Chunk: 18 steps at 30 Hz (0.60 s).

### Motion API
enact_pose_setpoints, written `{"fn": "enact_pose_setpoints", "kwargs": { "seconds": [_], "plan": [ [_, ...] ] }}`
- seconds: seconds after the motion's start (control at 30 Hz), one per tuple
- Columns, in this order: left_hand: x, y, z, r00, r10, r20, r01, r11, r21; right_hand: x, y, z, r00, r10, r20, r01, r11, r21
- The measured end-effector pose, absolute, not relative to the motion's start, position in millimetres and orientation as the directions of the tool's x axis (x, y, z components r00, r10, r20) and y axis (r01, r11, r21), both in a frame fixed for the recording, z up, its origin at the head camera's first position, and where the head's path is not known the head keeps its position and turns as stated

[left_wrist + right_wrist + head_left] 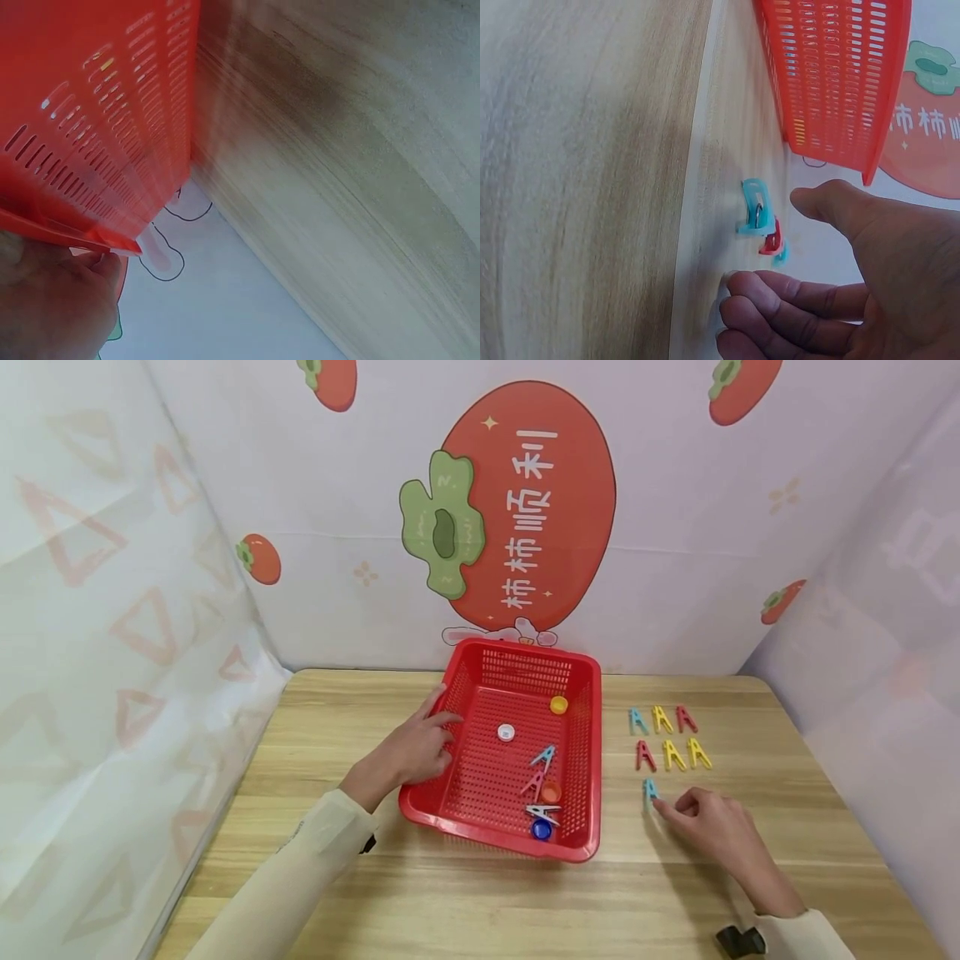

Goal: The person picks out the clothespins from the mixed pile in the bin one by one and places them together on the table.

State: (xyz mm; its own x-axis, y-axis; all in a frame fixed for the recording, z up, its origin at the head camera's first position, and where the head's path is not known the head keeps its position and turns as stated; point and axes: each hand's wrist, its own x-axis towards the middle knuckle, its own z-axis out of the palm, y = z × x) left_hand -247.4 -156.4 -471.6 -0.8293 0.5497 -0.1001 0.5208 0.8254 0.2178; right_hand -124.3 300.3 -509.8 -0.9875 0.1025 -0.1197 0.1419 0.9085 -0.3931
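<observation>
My left hand [420, 747] grips the left rim of a red plastic basket [597, 760], fingers over the edge and thumb [109, 266] outside under the lip. To the right of the basket, my right hand [712, 827] is beside a light blue clothespin [650, 790] lying on the table. In the right wrist view, its thumb and fingers stand apart around that clothespin [756, 206], with nothing pinched. Beyond it lie two rows: blue [637, 720], yellow [662, 719] and red clothespins [686, 719] behind, a red [645, 755] and two yellow clothespins [673, 755] in front.
Inside the basket are a blue clothespin [543, 757], a pink clothespin [534, 783], a white clothespin [543, 812], and yellow [558, 704], white [506, 732], orange [551, 792] and blue caps [542, 829]. A printed cloth backdrop [330, 602] surrounds the wooden table [465, 902].
</observation>
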Motion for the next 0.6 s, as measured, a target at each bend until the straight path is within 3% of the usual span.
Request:
{"fn": "enact_pose_setpoints", "kwargs": {
  "seconds": [0.6],
  "plan": [
    [-223.1,-153.7,-471.1,-0.865,0.502,0.01,0.5,0.861,0.092,-131.1,293.4,-479.2,-0.999,0.037,-0.013,0.039,0.914,-0.403]
  ]
}}
